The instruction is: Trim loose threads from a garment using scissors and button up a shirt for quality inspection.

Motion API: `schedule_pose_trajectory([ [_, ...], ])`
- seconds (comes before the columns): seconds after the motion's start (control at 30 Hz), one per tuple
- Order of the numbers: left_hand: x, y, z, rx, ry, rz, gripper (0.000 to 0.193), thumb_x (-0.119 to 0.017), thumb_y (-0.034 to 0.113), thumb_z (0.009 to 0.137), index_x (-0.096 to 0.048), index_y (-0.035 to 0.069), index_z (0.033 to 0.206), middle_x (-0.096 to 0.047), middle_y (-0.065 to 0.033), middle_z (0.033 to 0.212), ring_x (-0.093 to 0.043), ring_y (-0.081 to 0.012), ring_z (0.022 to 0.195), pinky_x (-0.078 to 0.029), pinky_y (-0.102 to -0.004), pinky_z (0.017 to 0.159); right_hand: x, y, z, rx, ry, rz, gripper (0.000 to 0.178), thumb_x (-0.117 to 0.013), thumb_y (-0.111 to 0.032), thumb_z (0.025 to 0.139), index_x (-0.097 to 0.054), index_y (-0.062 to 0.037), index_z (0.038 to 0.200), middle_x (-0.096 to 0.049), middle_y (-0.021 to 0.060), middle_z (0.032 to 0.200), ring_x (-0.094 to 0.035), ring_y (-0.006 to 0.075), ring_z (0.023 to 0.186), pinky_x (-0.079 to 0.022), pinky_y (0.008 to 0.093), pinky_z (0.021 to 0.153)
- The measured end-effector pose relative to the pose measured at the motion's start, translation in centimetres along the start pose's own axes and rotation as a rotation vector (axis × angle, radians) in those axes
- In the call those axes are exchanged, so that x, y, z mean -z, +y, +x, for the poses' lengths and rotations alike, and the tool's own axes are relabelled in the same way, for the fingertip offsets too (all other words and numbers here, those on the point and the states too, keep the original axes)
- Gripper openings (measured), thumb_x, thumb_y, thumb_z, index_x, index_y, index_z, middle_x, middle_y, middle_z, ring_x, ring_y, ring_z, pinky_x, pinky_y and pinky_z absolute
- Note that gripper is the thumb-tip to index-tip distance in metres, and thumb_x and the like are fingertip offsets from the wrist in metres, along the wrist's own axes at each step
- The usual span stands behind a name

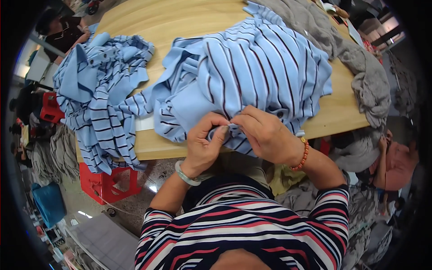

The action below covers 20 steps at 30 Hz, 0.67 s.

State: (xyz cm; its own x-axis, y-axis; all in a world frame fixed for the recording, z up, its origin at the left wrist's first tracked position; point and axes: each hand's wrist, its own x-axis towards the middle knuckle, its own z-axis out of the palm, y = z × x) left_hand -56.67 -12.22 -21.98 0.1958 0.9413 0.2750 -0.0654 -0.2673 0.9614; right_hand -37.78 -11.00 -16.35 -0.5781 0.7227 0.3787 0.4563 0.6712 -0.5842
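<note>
A light blue knit garment with dark stripes lies bunched on the wooden table in front of me. At its near edge my left hand pinches the fabric between thumb and forefinger. Right beside it my right hand also grips the cloth, its fingertips almost touching the left ones. Whether a small thing such as a thread or button sits between the fingertips is too small to make out. A dark button shows on the fabric by my right knuckles.
Another blue striped garment with dark buttons hangs over the table's left edge. Grey knitwear lies along the right edge. A red stool stands below on the left. One person sits far left, another at the right.
</note>
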Motion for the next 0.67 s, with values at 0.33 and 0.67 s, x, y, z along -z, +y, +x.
schedule_pose_trajectory([
  [0.33, 0.1, -0.7, 0.8, -0.023, -0.026, 0.133, 0.004, -0.06, 0.002, 0.089, -0.06, -0.002, 0.092, -0.058, -0.005, 0.085, -0.052, -0.0119, 0.075, -0.042, -0.0232, 0.068, -0.3, 2.8, -0.2, -0.1, 0.01, 0.199, 0.019, -0.059, 0.009, 0.077, -0.061, 0.0021, 0.095, -0.054, 0.0133, 0.08, -0.056, 0.0286, 0.068, -0.045, 0.0344, 0.059],
  [0.67, 0.2, -1.2, 0.9, 0.097, -0.037, 0.048, 0.009, -0.062, 0.009, 0.092, -0.063, 0.001, 0.093, -0.061, 0.002, 0.082, -0.05, -0.0047, 0.076, -0.04, -0.0187, 0.069, 0.5, 3.0, 0.6, -0.087, -0.108, 0.28, 0.01, -0.061, 0.003, 0.077, -0.065, 0.001, 0.086, -0.063, 0.017, 0.082, -0.063, 0.0341, 0.077, -0.05, 0.0383, 0.068],
])
